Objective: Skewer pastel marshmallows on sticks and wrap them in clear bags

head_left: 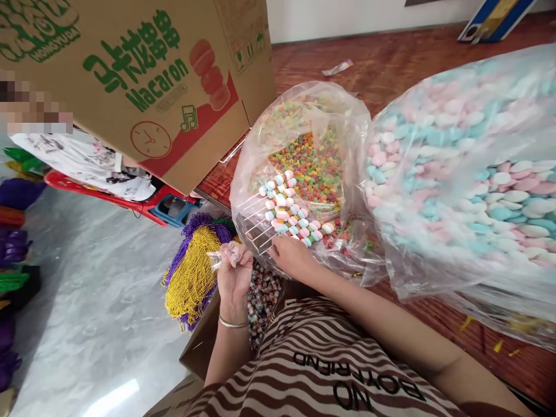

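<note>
My left hand (235, 269) is raised with its fingers closed on a small clear plastic wrapper (214, 260). Several candy skewers (282, 211), threaded with pastel pink, blue and white marshmallow pieces on thin white sticks, lie side by side on a clear bag (249, 150). Colourful ring-shaped candies (321, 168) fill that bag. At the near end of the row, my right hand (293, 255) is closed at the stick of a skewer; its fingertips are partly hidden.
A large cardboard box (182, 104) stands at the back left. To the right is a big clear bag of pastel candies (460, 156). Bead strings (193, 278) hang left of my hands. Wrapped pieces (263, 292) fill a box below. Another person's patterned clothing (87, 162) shows at left.
</note>
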Available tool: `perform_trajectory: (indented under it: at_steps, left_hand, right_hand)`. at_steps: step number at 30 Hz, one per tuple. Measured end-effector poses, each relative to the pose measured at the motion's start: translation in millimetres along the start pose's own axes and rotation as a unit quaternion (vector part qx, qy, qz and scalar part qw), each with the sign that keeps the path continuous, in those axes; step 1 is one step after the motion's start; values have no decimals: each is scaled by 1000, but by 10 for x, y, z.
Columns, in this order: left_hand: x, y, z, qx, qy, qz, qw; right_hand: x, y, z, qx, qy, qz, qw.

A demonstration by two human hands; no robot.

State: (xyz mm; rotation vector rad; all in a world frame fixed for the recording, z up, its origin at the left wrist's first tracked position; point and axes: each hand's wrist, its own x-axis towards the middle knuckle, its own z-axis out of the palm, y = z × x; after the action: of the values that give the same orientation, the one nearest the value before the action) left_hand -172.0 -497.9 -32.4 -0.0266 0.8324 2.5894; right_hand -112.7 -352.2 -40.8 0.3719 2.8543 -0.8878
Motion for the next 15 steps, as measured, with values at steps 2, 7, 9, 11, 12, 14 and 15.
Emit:
perform_trajectory:
  at_steps: [2, 7, 9, 11, 12, 14, 15]
  left_hand:
    - [29, -56, 16, 1, -8, -16, 1000]
    - [76, -232, 106, -8, -19, -64, 998]
    - [78, -313, 157, -9, -12, -79, 997]
    - [74, -390, 216, -2, -7, -88, 996]
    - [70, -424, 247, 2, -5, -92, 996]
    - [61, -482, 307, 8, 0, -103, 995]
    - [58, -507, 334, 9, 1, -110, 994]
  right_hand:
    - [-115, 94, -47, 12, 22, 13, 1000]
    - [-401, 459, -158, 233, 128, 97, 959]
    - [-458, 593, -205, 377, 92, 132, 912]
    - [-526, 686, -271, 497, 48, 145, 854]
    - [-582, 719, -310, 540, 43, 140, 829]
    - [-762, 778, -398, 582, 71, 109, 803]
    - [-884, 811, -443, 576, 88, 94, 807]
